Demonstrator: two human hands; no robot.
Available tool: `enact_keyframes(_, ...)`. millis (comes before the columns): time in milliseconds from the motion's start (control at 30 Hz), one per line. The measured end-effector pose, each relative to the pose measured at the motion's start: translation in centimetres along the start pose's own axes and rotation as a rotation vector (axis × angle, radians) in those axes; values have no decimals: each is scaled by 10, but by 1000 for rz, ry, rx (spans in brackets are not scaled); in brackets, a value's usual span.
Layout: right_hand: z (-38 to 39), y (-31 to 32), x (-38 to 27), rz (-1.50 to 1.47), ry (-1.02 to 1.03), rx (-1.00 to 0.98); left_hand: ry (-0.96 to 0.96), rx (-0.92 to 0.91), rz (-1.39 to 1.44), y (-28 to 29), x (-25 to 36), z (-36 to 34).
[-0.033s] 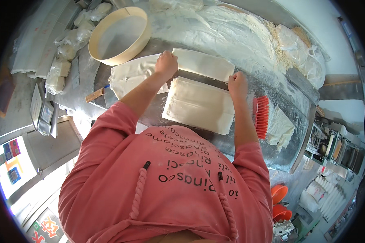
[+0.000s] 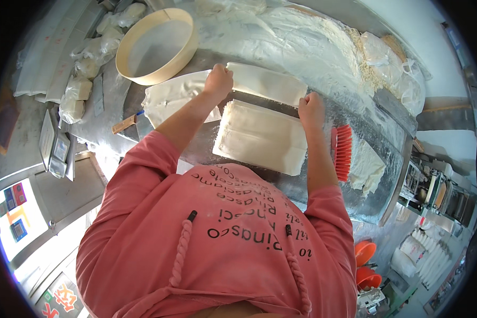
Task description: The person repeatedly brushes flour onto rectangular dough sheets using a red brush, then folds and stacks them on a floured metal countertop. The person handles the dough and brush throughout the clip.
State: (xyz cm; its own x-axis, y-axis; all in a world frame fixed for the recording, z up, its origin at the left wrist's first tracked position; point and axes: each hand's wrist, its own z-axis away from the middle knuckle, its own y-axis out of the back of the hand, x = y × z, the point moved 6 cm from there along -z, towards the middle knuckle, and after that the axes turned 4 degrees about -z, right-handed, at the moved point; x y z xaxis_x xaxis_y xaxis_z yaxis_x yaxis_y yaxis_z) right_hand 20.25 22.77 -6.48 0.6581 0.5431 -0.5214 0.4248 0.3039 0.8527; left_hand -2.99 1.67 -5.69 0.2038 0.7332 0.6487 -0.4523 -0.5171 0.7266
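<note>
I see bright, even daylight across the scene, with the flour-dusted table [image 2: 355, 132] nearly washed out at the top. Shadows are soft and short. Fisheye bending curves the edges, the corners fall to black, and detail smears toward the rim.

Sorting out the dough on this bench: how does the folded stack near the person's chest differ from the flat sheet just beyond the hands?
The folded dough stack lies nearer the person and shows layered edges on its left side; the flat dough sheet lies farther off and looks like a single smooth slab. The stack looks thicker and wider, the sheet thinner and narrower. The left hand rests at the sheet's near left corner, the right hand between both. Both are pale, floured and roughly rectangular.
</note>
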Motion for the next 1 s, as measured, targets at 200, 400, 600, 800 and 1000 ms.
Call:
enact_keyframes(200,19,-12,-92,70,335,6,168,-198,425,15,21,-13)
enact_keyframes(400,-12,-20,-63,362,121,64,85,-318,776,30,48,-16)
enact_keyframes(600,-21,70,-12,33,226,122,-89,-314,795,57,76,10)
enact_keyframes(800,76,140,-64,-12,555,198,-306,-258,548,88,57,96)
enact_keyframes(1000,176,58,-5,177,552,21,-431,-279,188,20,-43,152)
